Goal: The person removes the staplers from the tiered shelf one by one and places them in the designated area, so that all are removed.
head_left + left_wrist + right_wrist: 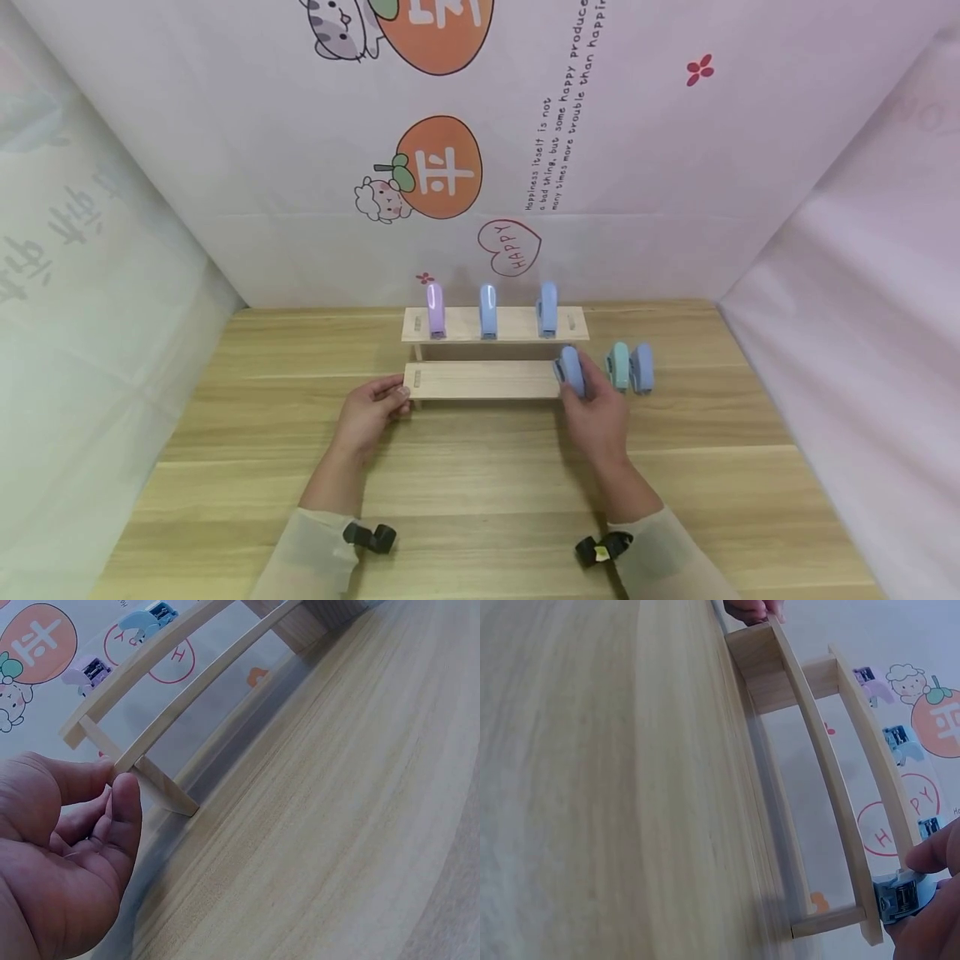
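A two-tier wooden rack (487, 381) stands on the table. My left hand (372, 411) pinches the left end of its lower board between thumb and fingers, as the left wrist view (75, 840) also shows. At the right end of that board, my right hand (597, 411) holds a blue mini stapler (572, 370) by its sides, close over the wood; in the right wrist view the stapler (904, 896) overlaps the board's end. On the upper board stand a purple stapler (436, 310) at left, a light blue stapler (488, 311) in the middle and another blue stapler (547, 309) at right.
Right of the rack, a mint green stapler (618, 366) and a blue-violet stapler (642, 368) stand side by side on the wooden table (480, 500). Behind the rack rises a white printed cloth (637, 208); more cloth hangs at both sides.
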`<state>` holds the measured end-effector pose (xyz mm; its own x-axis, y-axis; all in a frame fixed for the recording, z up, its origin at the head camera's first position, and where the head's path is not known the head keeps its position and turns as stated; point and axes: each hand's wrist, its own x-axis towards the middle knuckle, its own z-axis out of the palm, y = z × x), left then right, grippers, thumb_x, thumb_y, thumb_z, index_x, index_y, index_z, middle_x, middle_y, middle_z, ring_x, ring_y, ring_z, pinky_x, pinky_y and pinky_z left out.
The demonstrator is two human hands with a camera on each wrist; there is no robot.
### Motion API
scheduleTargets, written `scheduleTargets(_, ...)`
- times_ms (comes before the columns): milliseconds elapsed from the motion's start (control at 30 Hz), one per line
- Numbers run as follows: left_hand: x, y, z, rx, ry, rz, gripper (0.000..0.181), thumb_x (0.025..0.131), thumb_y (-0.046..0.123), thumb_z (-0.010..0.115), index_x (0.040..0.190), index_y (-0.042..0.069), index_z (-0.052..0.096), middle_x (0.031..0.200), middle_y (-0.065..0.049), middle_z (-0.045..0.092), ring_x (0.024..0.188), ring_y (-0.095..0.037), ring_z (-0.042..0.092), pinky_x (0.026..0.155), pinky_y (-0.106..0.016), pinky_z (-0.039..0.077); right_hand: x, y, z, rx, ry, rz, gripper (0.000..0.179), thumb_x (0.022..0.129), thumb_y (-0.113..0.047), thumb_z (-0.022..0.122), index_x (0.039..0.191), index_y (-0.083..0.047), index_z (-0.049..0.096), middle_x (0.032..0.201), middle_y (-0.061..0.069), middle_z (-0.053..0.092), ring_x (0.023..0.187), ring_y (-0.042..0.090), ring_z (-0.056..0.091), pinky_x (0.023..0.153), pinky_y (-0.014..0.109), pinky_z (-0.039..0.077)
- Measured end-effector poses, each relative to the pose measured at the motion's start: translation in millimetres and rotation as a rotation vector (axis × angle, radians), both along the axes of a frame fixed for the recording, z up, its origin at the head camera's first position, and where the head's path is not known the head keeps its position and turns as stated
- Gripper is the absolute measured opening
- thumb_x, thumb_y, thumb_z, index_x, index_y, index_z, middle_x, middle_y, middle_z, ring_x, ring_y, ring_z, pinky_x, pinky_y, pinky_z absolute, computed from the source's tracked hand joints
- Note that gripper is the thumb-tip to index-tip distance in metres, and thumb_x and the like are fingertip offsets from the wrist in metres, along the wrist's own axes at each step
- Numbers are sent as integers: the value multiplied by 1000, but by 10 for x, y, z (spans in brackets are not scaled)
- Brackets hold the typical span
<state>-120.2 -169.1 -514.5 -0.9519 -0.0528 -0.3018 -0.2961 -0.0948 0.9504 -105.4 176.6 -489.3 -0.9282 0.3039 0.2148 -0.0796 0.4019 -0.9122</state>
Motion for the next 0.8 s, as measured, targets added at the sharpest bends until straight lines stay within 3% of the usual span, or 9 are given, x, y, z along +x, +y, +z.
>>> scheduleTargets(800, -3, -7, -9, -8, -2, -15, 42, 99, 7, 71, 137, -5, 60, 120, -18, 67, 95, -20, 68, 85, -26, 62, 10, 215, 22, 23, 23, -55, 51, 91, 1, 72, 140, 0, 61, 138, 21, 62, 132, 33, 57, 108, 36, 48)
